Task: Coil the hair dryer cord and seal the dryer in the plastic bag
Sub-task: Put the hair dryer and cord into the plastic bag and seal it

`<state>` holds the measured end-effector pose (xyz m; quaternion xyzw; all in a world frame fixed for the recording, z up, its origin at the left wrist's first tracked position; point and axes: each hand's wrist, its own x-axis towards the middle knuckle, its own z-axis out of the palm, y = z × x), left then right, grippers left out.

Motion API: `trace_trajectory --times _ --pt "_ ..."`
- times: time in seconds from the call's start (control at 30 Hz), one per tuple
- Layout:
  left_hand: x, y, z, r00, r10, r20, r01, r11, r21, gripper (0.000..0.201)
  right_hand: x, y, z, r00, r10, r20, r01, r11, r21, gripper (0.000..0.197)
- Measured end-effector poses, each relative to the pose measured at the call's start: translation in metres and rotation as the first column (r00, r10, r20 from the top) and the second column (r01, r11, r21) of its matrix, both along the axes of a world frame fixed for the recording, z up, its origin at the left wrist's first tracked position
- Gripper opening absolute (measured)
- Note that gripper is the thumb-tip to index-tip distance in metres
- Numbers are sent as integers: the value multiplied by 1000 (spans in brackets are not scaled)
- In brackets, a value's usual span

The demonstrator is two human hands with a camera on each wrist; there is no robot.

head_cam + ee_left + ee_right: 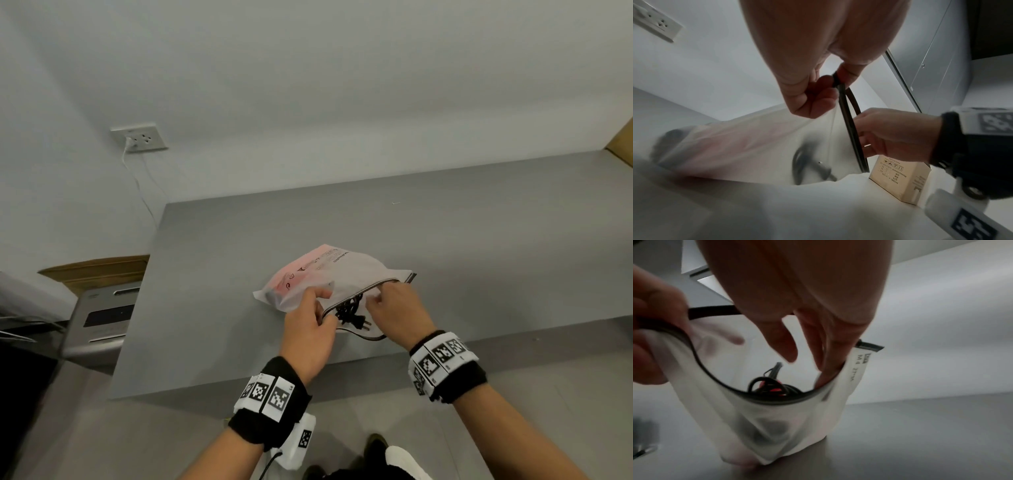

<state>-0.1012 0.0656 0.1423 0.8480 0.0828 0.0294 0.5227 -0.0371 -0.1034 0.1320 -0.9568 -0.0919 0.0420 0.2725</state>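
Observation:
A frosted plastic bag (pixel 342 270) with a black zip strip (pixel 851 129) lies on the grey table (pixel 222 246), its mouth towards me. The pink hair dryer (pixel 301 274) shows faintly through the plastic. Its coiled black cord (pixel 349 313) and plug lie just inside the mouth, and the cord (pixel 772 386) also shows in the right wrist view. My left hand (pixel 325 308) pinches the near end of the zip strip between thumb and fingers. My right hand (pixel 376 301) has its fingers (pixel 828 369) hooked inside the far rim, holding the mouth wide.
A wall socket (pixel 138 137) with a white cable plugged in is at the back left. A grey appliance (pixel 99 318) stands left of the table. A cardboard box (pixel 900 178) stands to the right. The table's front edge runs just below my hands.

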Motion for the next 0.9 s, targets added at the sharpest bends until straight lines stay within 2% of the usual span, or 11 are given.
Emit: trace_trajectory --times 0.13,0.23,0.3,0.33,0.4,0.47,0.5,0.53,0.63,0.7,0.9 --pt "2 -2 0 1000 13 11 -13 999 -44 33 -21 -28 1 976 -153 156 134 982 131 30" --pt "3 -4 -2 1000 8 16 -7 999 -52 34 -32 -41 -14 947 -298 -117 313 938 146 65" --pt "2 -7 -2 1000 -13 9 14 998 -62 35 -41 -46 -25 860 -331 -388 423 888 180 81" --pt "1 -7 -2 1000 -27 4 27 997 -67 34 -44 -46 -30 794 -327 -512 503 827 252 80" --pt "1 -8 -5 999 -48 -4 47 996 -73 34 -50 -44 -34 665 -246 -705 678 594 432 69" --pt "0 -9 -9 997 -75 4 75 996 -47 31 -49 -44 -31 626 -96 -774 749 353 561 62" --pt "-1 -10 -11 994 -107 6 107 994 -14 28 -44 -43 -29 638 -70 -767 743 320 588 59" --pt "-3 -11 -12 988 -156 -1 156 988 18 24 -38 -42 -27 653 -91 -752 728 348 591 53" --pt "-12 -15 -15 904 -408 -129 419 905 71 26 -15 -32 -18 753 -240 -613 608 611 508 15" --pt "-18 -17 -12 804 -556 -211 586 801 124 29 0 -26 -16 817 -279 -505 522 728 443 14" --pt "-7 0 14 758 -628 -175 652 742 159 26 32 -4 38 943 -314 -114 331 833 443 17"
